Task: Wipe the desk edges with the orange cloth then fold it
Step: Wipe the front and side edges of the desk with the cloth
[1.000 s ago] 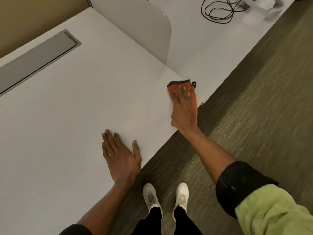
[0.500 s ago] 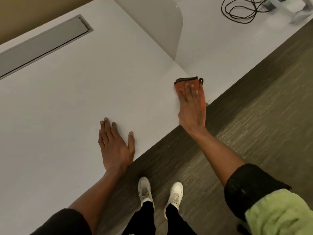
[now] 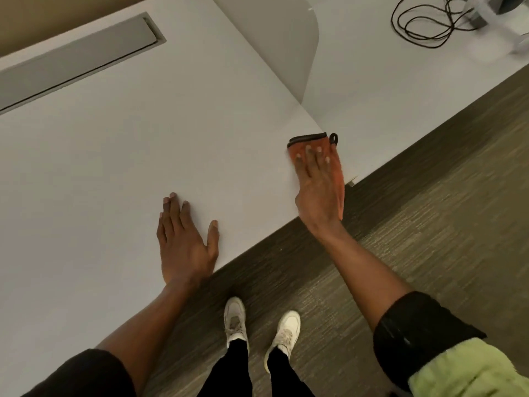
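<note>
The orange cloth (image 3: pixel 337 164), with a dark hem and a small hanging loop at its far end, lies flat at the right front corner of the white desk (image 3: pixel 128 167). My right hand (image 3: pixel 319 187) presses flat on top of it, fingers together and pointing away from me; most of the cloth is under the palm. My left hand (image 3: pixel 186 239) rests flat on the desk near the front edge, fingers spread, holding nothing.
A grey cable hatch (image 3: pixel 77 58) is set into the desk's far left. A grey divider panel (image 3: pixel 280 38) stands between this desk and the neighbouring one, where a coiled black cable (image 3: pixel 423 21) lies. Carpet and my white shoes (image 3: pixel 260 325) are below.
My right hand and the cloth have stayed at the desk's right corner, with hardly any shift. The left hand has stayed flat; the camera view has drifted.
</note>
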The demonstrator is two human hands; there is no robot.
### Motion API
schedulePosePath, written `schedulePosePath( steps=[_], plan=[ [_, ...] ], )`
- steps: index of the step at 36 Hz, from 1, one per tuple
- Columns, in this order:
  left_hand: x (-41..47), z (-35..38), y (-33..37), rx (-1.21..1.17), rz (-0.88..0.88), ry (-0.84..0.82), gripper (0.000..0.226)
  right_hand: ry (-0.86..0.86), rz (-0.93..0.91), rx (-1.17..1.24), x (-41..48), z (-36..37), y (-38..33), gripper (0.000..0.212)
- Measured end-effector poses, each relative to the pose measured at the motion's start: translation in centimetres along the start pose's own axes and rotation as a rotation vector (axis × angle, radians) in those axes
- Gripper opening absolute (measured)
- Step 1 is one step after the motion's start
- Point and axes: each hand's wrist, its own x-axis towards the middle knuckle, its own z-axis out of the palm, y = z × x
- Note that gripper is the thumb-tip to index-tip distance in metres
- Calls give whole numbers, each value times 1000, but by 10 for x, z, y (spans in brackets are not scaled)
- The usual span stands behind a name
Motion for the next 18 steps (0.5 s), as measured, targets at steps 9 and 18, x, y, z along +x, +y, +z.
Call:
schedulePosePath(
  steps=[9,18],
  plan=[
    [2,2,1,2,-2,14,83,-78,-314,250,-63,15,-70,77],
    [1,0,1,0,-4,9,81,-7,4,16,6,-4,-4,74]
  ],
)
